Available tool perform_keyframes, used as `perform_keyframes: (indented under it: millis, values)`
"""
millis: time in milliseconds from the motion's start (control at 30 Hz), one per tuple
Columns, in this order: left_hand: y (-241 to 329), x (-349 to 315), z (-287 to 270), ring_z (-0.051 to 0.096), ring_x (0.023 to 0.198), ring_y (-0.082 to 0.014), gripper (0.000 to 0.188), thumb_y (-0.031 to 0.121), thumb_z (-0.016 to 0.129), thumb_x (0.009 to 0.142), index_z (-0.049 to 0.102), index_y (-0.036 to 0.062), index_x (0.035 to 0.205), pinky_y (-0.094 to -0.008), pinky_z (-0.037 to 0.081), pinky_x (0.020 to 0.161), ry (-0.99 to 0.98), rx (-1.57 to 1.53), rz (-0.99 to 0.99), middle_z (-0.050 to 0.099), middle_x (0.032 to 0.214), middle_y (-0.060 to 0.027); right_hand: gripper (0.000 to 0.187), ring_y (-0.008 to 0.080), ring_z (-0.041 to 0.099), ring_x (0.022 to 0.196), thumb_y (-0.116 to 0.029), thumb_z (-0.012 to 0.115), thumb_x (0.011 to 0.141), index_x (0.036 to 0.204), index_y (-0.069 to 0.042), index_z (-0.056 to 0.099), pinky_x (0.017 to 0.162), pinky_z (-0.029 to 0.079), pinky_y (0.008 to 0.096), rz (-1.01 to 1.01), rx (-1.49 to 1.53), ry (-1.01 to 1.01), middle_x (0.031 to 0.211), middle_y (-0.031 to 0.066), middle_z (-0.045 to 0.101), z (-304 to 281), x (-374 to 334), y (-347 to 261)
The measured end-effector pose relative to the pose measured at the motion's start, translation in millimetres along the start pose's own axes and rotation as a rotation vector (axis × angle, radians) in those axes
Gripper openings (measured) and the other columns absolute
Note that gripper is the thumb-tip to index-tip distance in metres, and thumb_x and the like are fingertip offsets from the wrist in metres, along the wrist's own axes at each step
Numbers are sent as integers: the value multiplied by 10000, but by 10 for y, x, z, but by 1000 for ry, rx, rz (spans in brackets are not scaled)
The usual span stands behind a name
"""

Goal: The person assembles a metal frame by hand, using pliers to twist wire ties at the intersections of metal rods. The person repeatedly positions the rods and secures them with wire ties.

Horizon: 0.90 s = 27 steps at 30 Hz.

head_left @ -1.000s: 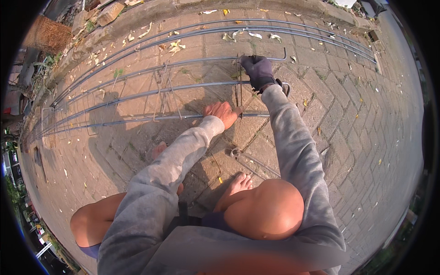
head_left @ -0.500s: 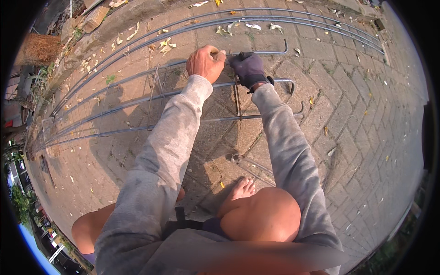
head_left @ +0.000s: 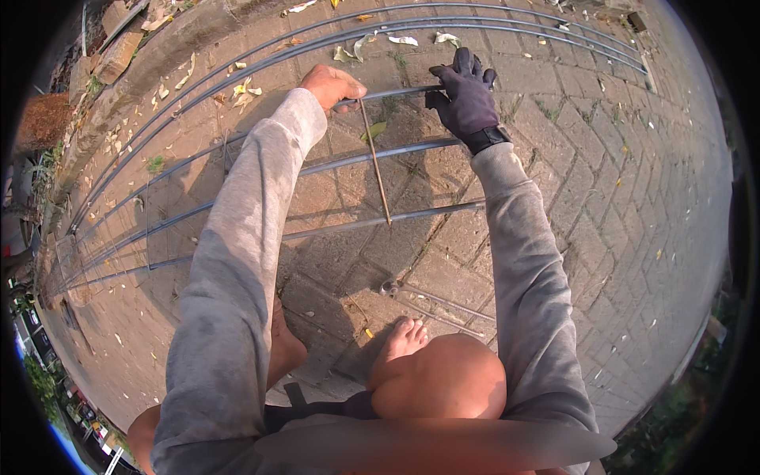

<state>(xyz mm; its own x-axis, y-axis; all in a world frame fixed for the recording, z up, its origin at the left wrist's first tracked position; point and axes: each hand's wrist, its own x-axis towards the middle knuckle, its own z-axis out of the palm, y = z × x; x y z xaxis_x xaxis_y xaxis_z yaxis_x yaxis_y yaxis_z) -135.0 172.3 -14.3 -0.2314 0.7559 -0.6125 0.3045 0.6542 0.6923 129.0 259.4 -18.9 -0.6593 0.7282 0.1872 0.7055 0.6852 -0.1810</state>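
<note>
My bare left hand (head_left: pixel 331 87) pinches the upper corner of a thin rusty wire stirrup (head_left: pixel 376 162), where it meets the farthest steel bar (head_left: pixel 404 92) of a long rebar frame. The stirrup runs from there toward me across the middle bar (head_left: pixel 423 149) to the nearest bar (head_left: pixel 427 214). My right hand (head_left: pixel 469 99), in a dark glove, is at the right end of the farthest bar. Its fingers are spread, the thumb side beside the bar, and it covers that end. My right forearm hides the nearest bar's end.
Several long loose steel rods (head_left: pixel 348 41) lie beyond the frame. More stirrups (head_left: pixel 147 229) stand along its left part. A metal tool (head_left: pixel 389 288) with long bars lies on the paving near my bare foot (head_left: pixel 405 339). Dry leaves and bricks (head_left: pixel 120 60) lie at the far left.
My right hand has opened from a closed grip and moved right and up. My left hand has moved left, and the stirrup has shifted left along the bars. The view has shifted slightly.
</note>
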Motion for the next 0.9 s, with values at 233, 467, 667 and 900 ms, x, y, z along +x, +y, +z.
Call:
perform_keyframes:
  millis: [233, 467, 667, 900]
  values:
    - [11, 34, -50, 635, 700, -104, 295, 291, 805, 867, 787, 76, 1069, -276, 388, 492, -47, 24, -32, 761, 948, -28, 336, 333, 464, 1401, -181, 729, 862, 1185, -124, 657, 1149, 315, 637, -354, -158, -146, 1412, 114, 545, 21, 169, 872]
    - [42, -10, -76, 628, 673, -84, 321, 316, 800, 885, 778, 74, 1095, -249, 399, 466, -60, 70, -7, 764, 931, -41, 179, 329, 554, 1282, -202, 701, 877, 1028, -114, 664, 1125, 394, 504, -538, -15, 5, 1327, 74, 588, 272, 133, 1235]
    - [165, -111, -245, 588, 565, -66, 287, 307, 808, 899, 788, 76, 1067, -221, 391, 427, -82, 114, 105, 764, 884, -50, 282, 319, 672, 1092, -206, 670, 992, 1236, -64, 677, 1046, 481, 441, -162, 552, -45, 1188, 112, 714, 316, 83, 1287]
    - [45, 23, -189, 589, 614, -124, 349, 366, 816, 856, 797, 66, 1034, -292, 429, 521, -39, 144, 142, 756, 866, -53, 462, 179, 649, 899, -393, 696, 971, 1182, 17, 728, 847, 524, 356, 396, 991, -443, 1015, 76, 726, 206, 132, 1173]
